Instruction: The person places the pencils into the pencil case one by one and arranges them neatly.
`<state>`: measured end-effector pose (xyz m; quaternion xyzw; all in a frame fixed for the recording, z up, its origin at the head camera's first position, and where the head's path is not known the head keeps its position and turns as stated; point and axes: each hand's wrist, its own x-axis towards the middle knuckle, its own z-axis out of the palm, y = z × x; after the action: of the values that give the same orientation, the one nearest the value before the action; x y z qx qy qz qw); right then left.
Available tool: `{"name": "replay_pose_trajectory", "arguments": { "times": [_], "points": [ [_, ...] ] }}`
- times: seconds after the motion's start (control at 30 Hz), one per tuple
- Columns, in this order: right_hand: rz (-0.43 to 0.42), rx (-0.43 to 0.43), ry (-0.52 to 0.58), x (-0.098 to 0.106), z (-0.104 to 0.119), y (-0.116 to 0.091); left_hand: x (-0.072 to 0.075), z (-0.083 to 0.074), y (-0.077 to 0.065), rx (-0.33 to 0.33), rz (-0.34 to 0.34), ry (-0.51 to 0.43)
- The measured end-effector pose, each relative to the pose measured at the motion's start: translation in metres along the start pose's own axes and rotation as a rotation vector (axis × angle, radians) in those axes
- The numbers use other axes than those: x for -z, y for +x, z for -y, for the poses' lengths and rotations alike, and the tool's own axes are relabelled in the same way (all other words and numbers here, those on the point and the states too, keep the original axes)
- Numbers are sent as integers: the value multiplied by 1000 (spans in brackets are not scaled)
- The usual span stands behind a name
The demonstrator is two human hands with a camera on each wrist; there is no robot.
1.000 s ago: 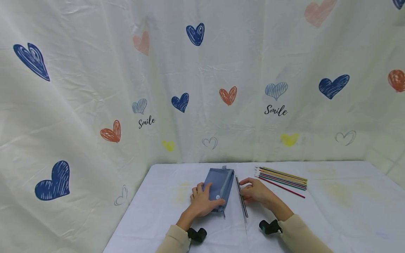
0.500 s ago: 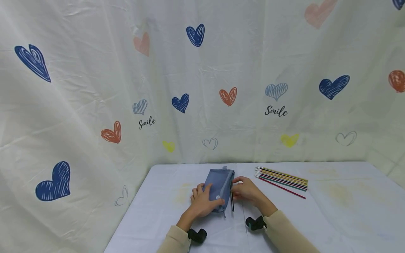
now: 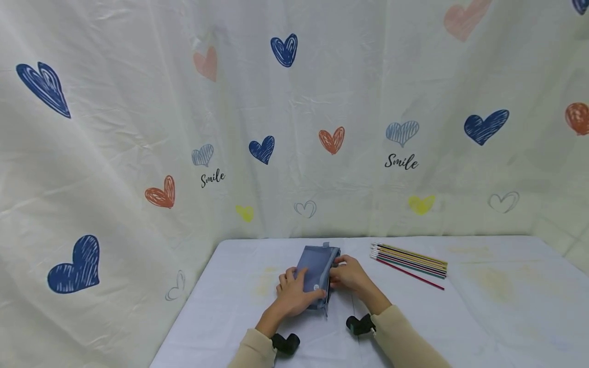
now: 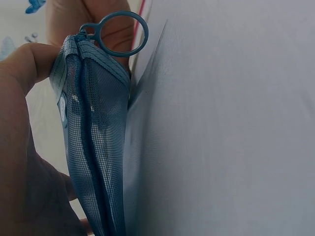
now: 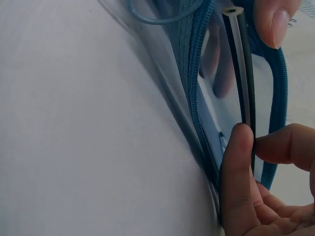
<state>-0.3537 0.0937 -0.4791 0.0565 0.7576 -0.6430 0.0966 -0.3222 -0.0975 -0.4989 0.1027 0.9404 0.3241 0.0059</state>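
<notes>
A blue mesh pencil case (image 3: 317, 263) lies on the table with its zipper (image 5: 193, 93) open along the right side. My left hand (image 3: 293, 296) holds it from above, fingers spread over the top and thumb at the open edge. Between thumb and fingers my right hand (image 3: 350, 278) pinches a black-and-white striped pencil (image 5: 240, 59). In the right wrist view the pencil's flat end shows between the zipper edges, inside the opening; its other end is hidden by the fingers. A round pull ring (image 4: 145, 35) hangs at the case's near end in the left wrist view.
Several pencils (image 3: 409, 258) lie side by side at the back right, with a red pencil (image 3: 411, 274) slightly apart at their near side. A white cloth covers the table (image 3: 488, 317). Behind it hangs a white curtain (image 3: 359, 87) printed with hearts.
My right hand has moved left with the pencil, from the table beside the case into its open side. The left hand has stayed on the case.
</notes>
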Motion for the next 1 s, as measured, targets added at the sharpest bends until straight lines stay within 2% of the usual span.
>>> {"name": "replay_pose_trajectory", "arguments": {
  "times": [0.4, 0.77, 1.0],
  "points": [
    [18, -8, 55, -5, -2, 5, -9, 10, 8, 26, -6, -13],
    [25, 18, 91, -6, -4, 4, 1, 1, 0, 4, 20, -19],
    [33, 27, 69, 3, -2, 2, 2, 0, 0, 7, 24, -7]
  ]
}}
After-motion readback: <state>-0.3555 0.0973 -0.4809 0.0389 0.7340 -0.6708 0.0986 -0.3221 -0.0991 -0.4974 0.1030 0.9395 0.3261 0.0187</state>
